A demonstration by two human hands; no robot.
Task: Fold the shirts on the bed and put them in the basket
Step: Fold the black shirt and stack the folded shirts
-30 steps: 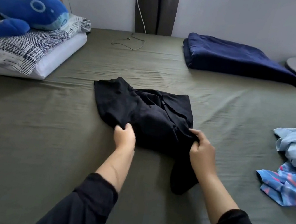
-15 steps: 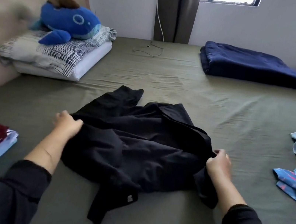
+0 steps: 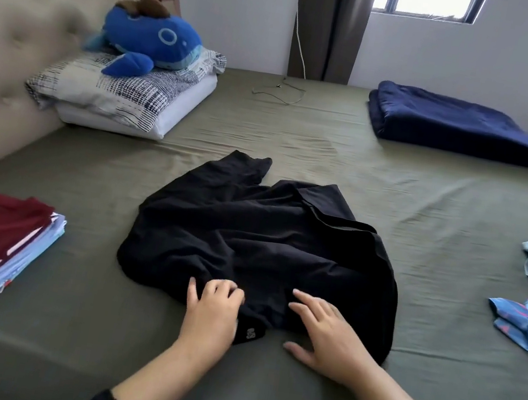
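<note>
1. Head view: black shirt (image 3: 258,250) lies crumpled mid-bed (image 3: 427,205).
2. Left hand (image 3: 212,311), fingers bent, rests on its near hem.
3. Right hand (image 3: 329,336) lies flat, fingers spread, on the same near edge.

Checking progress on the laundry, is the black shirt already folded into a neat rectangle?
No, the black shirt lies rumpled and spread on the bed, with the left hand and right hand resting on its near edge.
</note>
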